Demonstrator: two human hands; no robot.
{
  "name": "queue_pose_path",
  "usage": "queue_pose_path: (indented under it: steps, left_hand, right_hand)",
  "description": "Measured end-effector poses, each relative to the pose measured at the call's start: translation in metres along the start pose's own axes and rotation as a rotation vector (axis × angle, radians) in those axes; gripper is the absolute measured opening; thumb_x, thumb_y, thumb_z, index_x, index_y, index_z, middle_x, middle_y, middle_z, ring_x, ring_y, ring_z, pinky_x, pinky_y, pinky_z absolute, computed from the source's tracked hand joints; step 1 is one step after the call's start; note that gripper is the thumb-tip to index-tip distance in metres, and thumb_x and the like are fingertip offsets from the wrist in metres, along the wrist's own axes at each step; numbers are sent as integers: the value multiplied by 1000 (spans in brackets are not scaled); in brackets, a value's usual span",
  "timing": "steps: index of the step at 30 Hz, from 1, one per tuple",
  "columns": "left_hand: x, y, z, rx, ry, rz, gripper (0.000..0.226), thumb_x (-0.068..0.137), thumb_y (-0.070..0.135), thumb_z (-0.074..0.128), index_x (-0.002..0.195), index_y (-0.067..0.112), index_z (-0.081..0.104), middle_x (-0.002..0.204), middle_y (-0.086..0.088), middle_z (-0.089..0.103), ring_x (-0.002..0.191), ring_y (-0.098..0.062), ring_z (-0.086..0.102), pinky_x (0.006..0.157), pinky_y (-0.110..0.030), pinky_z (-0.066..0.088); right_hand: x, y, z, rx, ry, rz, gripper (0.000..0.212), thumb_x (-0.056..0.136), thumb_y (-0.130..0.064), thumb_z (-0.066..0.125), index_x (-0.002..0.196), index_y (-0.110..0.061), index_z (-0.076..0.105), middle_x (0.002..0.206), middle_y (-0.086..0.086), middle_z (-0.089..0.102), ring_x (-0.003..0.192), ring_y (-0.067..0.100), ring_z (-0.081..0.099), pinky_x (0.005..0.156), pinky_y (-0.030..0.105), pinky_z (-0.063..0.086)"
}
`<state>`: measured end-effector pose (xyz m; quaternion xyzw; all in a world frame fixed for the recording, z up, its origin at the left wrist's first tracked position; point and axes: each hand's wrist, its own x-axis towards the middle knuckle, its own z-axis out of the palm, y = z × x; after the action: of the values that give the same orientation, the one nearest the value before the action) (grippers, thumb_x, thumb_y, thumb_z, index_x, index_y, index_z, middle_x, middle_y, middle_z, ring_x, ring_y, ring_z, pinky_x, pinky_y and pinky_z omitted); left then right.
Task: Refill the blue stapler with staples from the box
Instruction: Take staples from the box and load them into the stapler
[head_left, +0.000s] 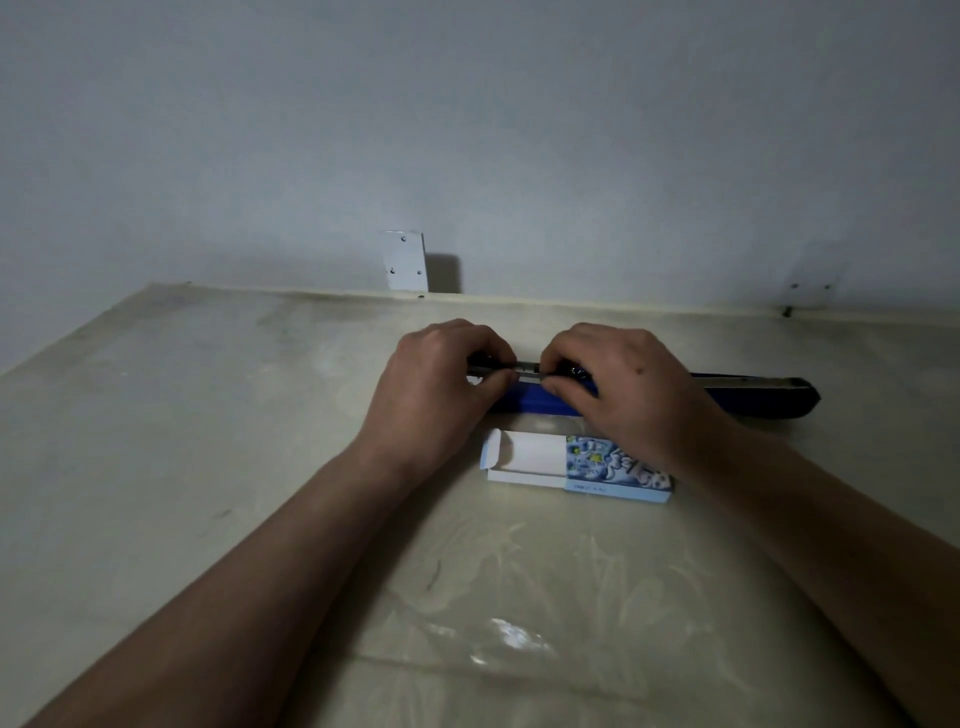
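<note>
A long blue stapler lies opened out flat across the table, its lid end stretching to the right. My left hand and my right hand meet over its metal channel. Between their fingertips they pinch a thin silvery strip of staples right at the channel. Just in front of the stapler lies the staple box, light blue with a printed pattern, its white inner tray slid out to the left. My right wrist hides part of the box.
The table is pale and covered with a glossy plastic sheet. It meets a grey wall at the back. A white metal bracket stands at the table's back edge, and a second bracket sits at the far right.
</note>
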<state>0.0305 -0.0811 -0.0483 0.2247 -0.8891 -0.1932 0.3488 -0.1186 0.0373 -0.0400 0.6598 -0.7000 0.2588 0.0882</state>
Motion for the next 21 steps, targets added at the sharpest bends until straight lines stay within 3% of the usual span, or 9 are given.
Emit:
queue_pose_path:
  steps: [8,14,21]
  left_hand:
    - [0,-2,0,-21,14,-11,8,77,20,74,80,24,68,80,11,69,74,-4,61,71,-14,44]
    - [-1,0,-1,-42,-6,21,14,78,15,71,86,26,73,88,10,73,83,-10,64,80,-34,51]
    - [0,-1,-1,-32,-60,96,24,79,7,70,95,23,77,97,7,75,89,-16,67,83,-39,53]
  right_hand:
    - [0,0,1,-41,-23,-37,12,92,-18,57,98,-13,67,92,4,65,80,22,59,72,43,50]
    - [-1,0,2,-18,-18,-23,13,93,-18,57,100,-15,68,96,3,66,82,22,60,75,43,50]
    - [-2,-1,1,112,51,91,12,86,-18,68,97,-19,65,89,-4,71,83,13,65,79,38,53]
